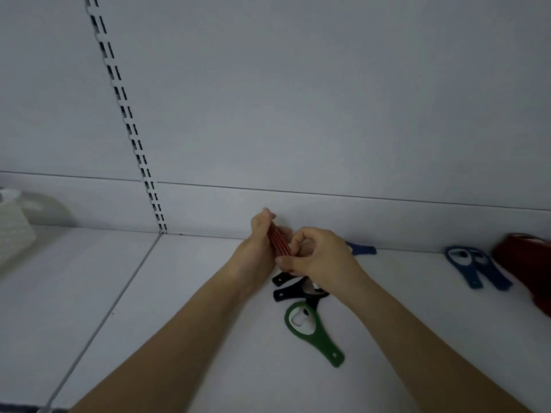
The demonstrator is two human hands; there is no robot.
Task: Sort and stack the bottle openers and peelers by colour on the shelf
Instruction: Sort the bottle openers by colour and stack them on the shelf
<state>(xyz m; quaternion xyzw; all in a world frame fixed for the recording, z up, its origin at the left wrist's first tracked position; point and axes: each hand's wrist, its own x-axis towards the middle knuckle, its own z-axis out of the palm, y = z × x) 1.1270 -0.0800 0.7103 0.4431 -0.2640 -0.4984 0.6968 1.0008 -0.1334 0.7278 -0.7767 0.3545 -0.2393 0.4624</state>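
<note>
together both hands (286, 251) grip red openers (278, 241)

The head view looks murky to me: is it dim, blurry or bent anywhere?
Head view: dim, flat, greyish light with faint shadows; the slotted rail bows from wide-angle distortion; the red object at the right edge and the white basket at left are smeared; the green opener stays fairly sharp.
</note>
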